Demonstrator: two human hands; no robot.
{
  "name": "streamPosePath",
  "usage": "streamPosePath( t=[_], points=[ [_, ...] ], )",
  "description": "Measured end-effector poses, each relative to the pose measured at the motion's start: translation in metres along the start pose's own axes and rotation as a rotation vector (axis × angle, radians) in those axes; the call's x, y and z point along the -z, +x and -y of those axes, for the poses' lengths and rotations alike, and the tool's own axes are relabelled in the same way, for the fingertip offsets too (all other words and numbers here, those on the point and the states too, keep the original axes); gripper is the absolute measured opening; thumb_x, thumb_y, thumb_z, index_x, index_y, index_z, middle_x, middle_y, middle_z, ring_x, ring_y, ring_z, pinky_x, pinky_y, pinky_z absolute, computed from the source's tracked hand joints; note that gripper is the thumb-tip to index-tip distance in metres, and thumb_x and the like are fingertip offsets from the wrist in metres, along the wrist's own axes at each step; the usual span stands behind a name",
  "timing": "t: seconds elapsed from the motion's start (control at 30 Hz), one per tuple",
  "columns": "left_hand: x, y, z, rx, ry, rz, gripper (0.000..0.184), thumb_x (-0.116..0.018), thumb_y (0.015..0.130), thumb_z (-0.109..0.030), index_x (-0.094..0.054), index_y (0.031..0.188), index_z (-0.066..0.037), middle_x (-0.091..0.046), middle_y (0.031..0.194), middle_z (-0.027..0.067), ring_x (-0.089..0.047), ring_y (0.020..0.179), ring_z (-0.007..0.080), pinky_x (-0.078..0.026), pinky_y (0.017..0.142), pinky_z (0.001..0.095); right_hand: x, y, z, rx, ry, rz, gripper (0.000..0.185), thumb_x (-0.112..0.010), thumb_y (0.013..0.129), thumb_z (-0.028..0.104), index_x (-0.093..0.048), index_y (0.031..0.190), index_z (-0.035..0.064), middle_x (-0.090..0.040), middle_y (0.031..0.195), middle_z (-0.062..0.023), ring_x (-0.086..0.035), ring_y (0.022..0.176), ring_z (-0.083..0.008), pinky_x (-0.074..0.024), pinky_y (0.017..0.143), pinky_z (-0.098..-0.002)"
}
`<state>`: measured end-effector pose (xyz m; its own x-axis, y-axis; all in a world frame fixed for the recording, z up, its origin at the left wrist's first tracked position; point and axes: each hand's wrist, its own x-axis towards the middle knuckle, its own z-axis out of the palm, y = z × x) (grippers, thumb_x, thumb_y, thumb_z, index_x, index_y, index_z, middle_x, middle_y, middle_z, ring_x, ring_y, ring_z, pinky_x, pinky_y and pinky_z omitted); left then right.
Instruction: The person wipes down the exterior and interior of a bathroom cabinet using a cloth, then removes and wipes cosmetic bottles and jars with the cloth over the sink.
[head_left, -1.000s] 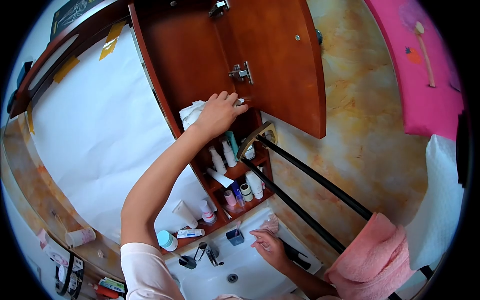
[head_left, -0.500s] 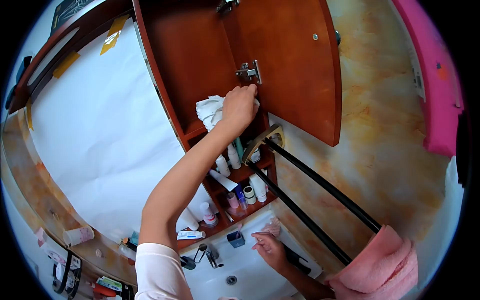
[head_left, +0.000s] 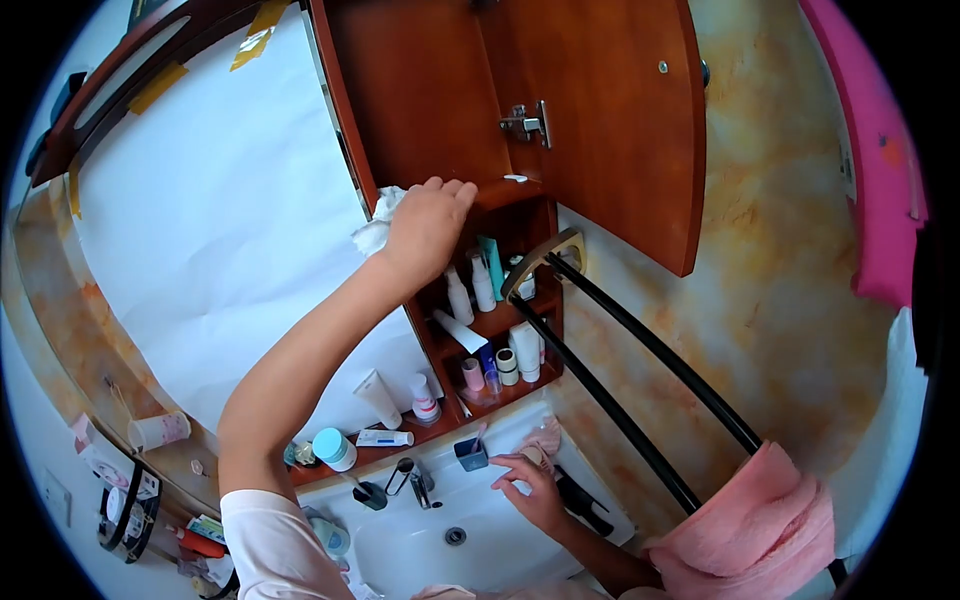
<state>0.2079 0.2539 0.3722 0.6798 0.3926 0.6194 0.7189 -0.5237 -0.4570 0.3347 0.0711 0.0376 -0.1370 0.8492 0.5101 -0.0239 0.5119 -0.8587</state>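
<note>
My left hand [head_left: 425, 230] is closed on a crumpled white cloth [head_left: 373, 232] at the left front edge of the open wooden cabinet [head_left: 415, 90]. Part of the cloth is hidden behind the hand. On the cabinet floor, to the right of the hand, lies a small white item [head_left: 515, 178]. Below the hand, white pump bottles [head_left: 458, 297] and a teal tube [head_left: 492, 265] stand on a lower shelf. My right hand [head_left: 532, 497] hovers over the right side of the white sink [head_left: 400, 545], fingers apart and holding nothing, close to a dark square cup [head_left: 471, 455].
The cabinet door [head_left: 610, 140] hangs open on the right. Black towel bars [head_left: 640, 350] stick out below it, with a pink towel [head_left: 750, 525] over their end. White paper [head_left: 220, 230] covers the mirror. A faucet [head_left: 420, 490] and a blue-lidded jar [head_left: 335, 450] are by the sink.
My left hand has moved left with the white cloth, from the cabinet's right side to its left edge. The small white item now shows. My right hand stays over the sink.
</note>
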Motion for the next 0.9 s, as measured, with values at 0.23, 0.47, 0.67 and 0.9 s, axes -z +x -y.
streamPosePath(
  t=[0.23, 0.47, 0.67, 0.9],
  points=[
    [-0.008, 0.014, 0.002, -0.028, -0.055, 0.006, 0.028, -0.061, 0.077, 0.001, -0.056, 0.105, -0.003, -0.061, 0.099, 0.0148, -0.056, 0.094, 0.0343, -0.047, 0.081, 0.0424, 0.015, -0.009, -0.011, -0.073, 0.074, -0.036, 0.036, -0.061, 0.083, -0.006, -0.059, 0.119, -0.0021, -0.063, 0.113, -0.0130, -0.069, 0.085, -0.0178, -0.0531, 0.074, -0.0263],
    [-0.043, 0.048, -0.015, 0.072, -0.594, -0.367, 0.046, -0.073, 0.077, -0.011, -0.051, 0.116, -0.003, -0.062, 0.108, 0.0188, -0.056, 0.105, 0.0380, -0.046, 0.090, 0.0439, 0.019, -0.013, -0.015, -0.051, 0.030, -0.054, 0.033, -0.061, 0.085, -0.006, -0.059, 0.118, -0.0016, -0.064, 0.109, -0.0119, -0.070, 0.083, -0.0175, -0.0533, 0.074, -0.0250],
    [-0.060, 0.085, -0.040, 0.117, -0.296, -0.187, 0.039, -0.075, 0.070, -0.006, -0.054, 0.103, -0.004, -0.061, 0.102, 0.0177, -0.057, 0.098, 0.0368, -0.047, 0.083, 0.0458, 0.017, -0.013, -0.028, -0.081, 0.074, -0.057, 0.033, -0.061, 0.085, -0.004, -0.059, 0.118, -0.0017, -0.064, 0.107, -0.0118, -0.070, 0.083, -0.0166, -0.0532, 0.073, -0.0251],
    [-0.062, 0.082, -0.027, 0.156, -0.595, -0.242, 0.024, -0.070, 0.075, -0.009, -0.057, 0.094, -0.002, -0.062, 0.089, 0.0172, -0.057, 0.091, 0.0391, -0.046, 0.079, 0.0461, 0.017, -0.010, -0.020, -0.075, 0.040, -0.064, 0.033, -0.060, 0.085, -0.006, -0.060, 0.117, -0.0011, -0.065, 0.108, -0.0110, -0.070, 0.082, -0.0169, -0.0534, 0.073, -0.0256]
  ],
)
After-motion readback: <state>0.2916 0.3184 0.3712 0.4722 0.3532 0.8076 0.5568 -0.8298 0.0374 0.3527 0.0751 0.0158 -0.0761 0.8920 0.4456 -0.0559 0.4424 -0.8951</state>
